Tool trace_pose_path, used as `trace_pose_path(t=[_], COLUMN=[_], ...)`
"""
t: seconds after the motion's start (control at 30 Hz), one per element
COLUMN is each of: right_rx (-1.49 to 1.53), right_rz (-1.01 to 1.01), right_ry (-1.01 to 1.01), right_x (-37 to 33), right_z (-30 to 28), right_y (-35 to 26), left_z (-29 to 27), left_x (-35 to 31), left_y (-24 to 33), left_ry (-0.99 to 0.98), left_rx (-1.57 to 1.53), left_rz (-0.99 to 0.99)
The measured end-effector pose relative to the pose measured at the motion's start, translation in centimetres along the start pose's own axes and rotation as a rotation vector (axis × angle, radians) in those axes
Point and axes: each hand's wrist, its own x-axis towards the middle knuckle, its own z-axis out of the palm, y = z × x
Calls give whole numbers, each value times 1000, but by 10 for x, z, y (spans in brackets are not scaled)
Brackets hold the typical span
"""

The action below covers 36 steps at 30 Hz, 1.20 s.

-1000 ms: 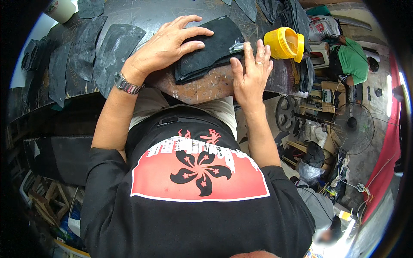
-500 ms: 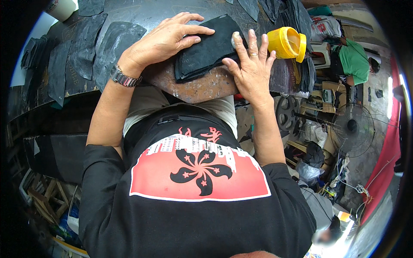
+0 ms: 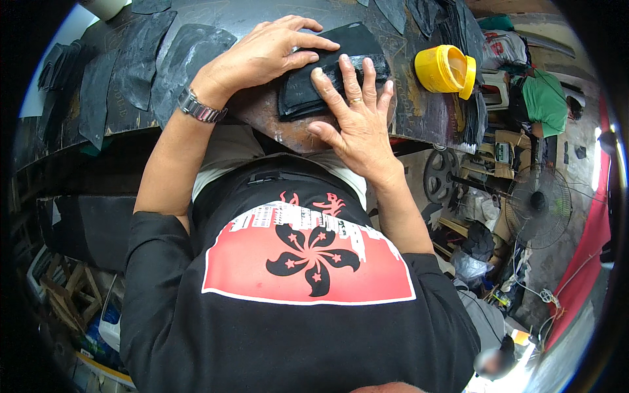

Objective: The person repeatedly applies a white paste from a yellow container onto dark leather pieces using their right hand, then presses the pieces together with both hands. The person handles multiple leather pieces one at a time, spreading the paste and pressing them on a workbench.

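Note:
A stack of black, leather-like sheets (image 3: pixel 308 95) lies at the worktable's near edge. The top sheet's near edge appears turned over into a dark, shiny fold (image 3: pixel 378 65). My left hand (image 3: pixel 272 51) reaches over the stack from the left, fingers stretched out, fingertips on or just above the top sheet. With its fingers spread, my right hand (image 3: pixel 357 121) lies over the fold and the stack's near right part; whitish residue marks its fingertips. An open yellow jar (image 3: pixel 436 69) lies tilted to the right of that hand, its mouth facing right and pale matter inside.
Loose dark cut pieces (image 3: pixel 190 65) spread over the left of the worktable (image 3: pixel 275 131). More dark sheets (image 3: pixel 468 39) are piled at the right edge. A standing fan (image 3: pixel 537 200) and a person in green (image 3: pixel 544 101) are off to the right. A dark bench (image 3: pixel 85 232) sits below left.
My right hand has moved left and nearer to me across the stack. A turned-over, shiny fold now shows beneath its fingers. My left hand stays by the stack's far left part.

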Motion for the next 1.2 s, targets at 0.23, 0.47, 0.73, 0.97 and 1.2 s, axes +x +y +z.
trace_pose_path(t=[0.23, 0.47, 0.73, 0.97, 1.2], right_rx=[-9, 418, 269, -99, -184], right_rz=[-39, -80, 292, 316, 267], right_ry=[-12, -38, 197, 107, 6], right_x=[5, 10, 36, 22, 38], right_z=[3, -19, -14, -3, -12], right_y=[-27, -7, 70, 55, 65], left_z=[0, -6, -6, -3, -12], left_x=[3, 4, 7, -10, -16], left_y=[-7, -1, 11, 34, 36], left_ry=[-51, -50, 63, 264, 160], left_rx=[-74, -106, -107, 88, -8], left_rz=[-59, -46, -3, -150, -155])
